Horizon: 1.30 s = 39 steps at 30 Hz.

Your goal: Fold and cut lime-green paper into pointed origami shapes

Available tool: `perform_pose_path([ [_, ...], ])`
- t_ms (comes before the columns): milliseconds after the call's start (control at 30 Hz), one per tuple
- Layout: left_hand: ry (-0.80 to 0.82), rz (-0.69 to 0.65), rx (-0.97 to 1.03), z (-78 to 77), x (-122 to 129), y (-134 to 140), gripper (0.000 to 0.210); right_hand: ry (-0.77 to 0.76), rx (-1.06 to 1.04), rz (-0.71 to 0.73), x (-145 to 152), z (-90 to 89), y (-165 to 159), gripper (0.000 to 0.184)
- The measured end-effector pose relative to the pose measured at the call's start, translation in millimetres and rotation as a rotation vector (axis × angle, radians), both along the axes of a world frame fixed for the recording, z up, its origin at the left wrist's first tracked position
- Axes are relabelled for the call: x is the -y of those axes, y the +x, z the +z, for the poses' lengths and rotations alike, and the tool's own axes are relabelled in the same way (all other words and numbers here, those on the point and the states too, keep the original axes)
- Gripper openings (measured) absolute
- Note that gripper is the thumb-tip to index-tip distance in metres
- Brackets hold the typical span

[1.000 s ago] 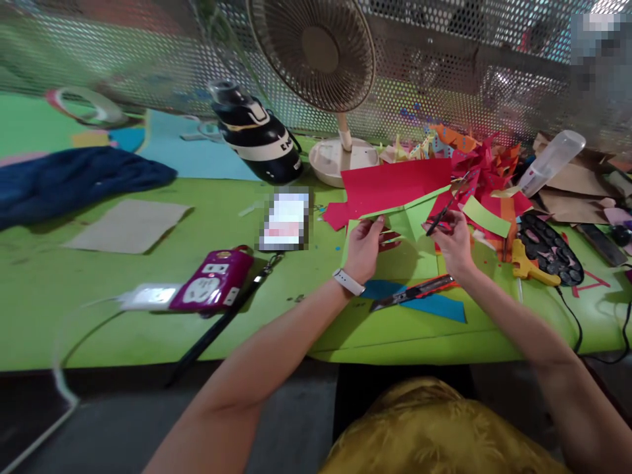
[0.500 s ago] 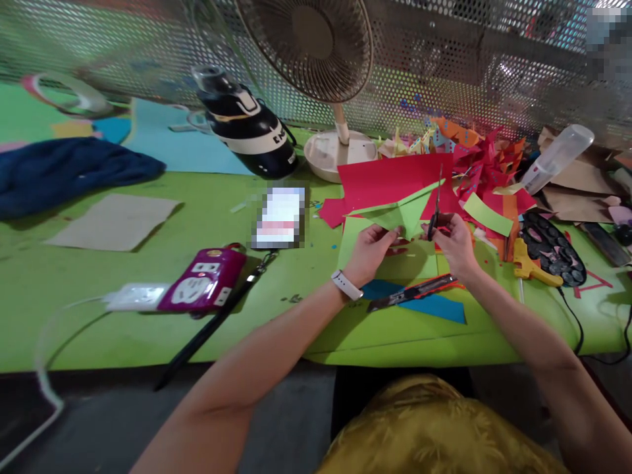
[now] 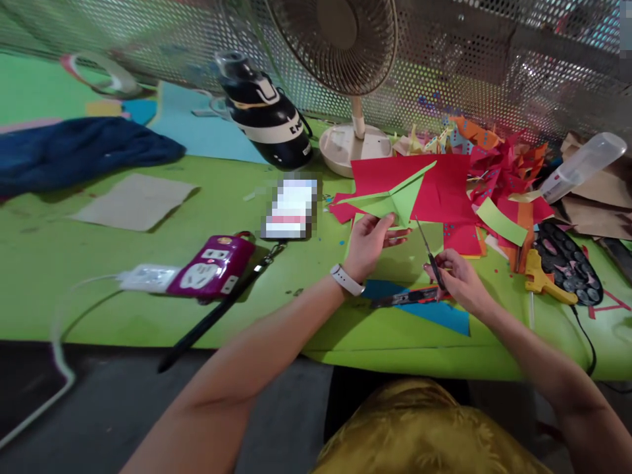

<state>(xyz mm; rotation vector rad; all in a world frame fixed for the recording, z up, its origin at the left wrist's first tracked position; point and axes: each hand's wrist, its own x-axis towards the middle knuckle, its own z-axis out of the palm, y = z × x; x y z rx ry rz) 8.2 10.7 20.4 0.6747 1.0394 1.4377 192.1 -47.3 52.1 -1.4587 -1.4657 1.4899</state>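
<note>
Between the thumb and fingers of my left hand [image 3: 372, 242] is a folded piece of light green paper [image 3: 402, 197], its flaps standing up and apart. My right hand [image 3: 457, 276] grips a small pair of scissors [image 3: 428, 250], whose thin blades point up and left, apart from the paper. Red paper sheets [image 3: 449, 181] lie behind the folded piece. Below my hands, a utility knife [image 3: 407, 297] rests across a strip of blue paper [image 3: 444, 317]. Fingers partly hide the scissors' handles and the lower part of the green paper.
A yellow glue gun [image 3: 546, 280] lies by a black tray [image 3: 567, 263] at right. Cut paper shapes [image 3: 508, 164] pile up behind. Leftward are a phone [image 3: 291, 209], a purple power strip [image 3: 212, 266], a black bottle [image 3: 271, 122] and a fan [image 3: 358, 135].
My right hand has drawn the scissors down and away from the green paper, with the blades now tipped left. My left hand still holds the paper. The view has shifted slightly.
</note>
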Motion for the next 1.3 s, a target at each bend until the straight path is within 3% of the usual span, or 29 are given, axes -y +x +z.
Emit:
perform_pose_path([
  [667, -0.004, -0.033, -0.009, 8.9, 13, 9, 0.041, -0.057, 0.033, 0.046, 1, -3.3, -4, 0.048],
  [1300, 0.006, -0.079, -0.029, 4.6, 15, 9, 0.037, -0.083, 0.036, 0.045, -2, -6.1, -3, 0.049],
])
